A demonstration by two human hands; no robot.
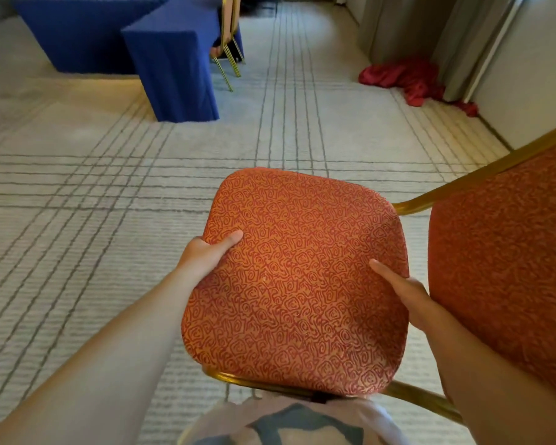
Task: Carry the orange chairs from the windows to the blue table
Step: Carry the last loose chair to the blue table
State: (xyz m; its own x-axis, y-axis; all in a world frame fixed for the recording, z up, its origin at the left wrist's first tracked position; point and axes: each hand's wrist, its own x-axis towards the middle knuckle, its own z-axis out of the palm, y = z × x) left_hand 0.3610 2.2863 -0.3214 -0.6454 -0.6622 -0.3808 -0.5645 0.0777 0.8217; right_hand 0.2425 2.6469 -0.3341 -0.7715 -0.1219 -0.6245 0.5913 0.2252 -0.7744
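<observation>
I hold an orange chair [302, 277] with a red swirl pattern and a gold frame, lifted off the carpet in front of me. Its backrest is at the right. My left hand [206, 255] grips the seat's left edge, thumb on top. My right hand [402, 293] grips the seat's right edge beside the backrest, thumb on top. The blue table [174, 59], draped in blue cloth, stands far ahead at the upper left. Another chair [228, 43] with gold legs stands at its right side, mostly cut off by the frame's top.
Pale carpet [77, 220] with grey grid lines covers the floor between me and the table. A crumpled red cloth [408, 78] lies on the floor at the upper right, by grey curtains [398, 27] along the right wall.
</observation>
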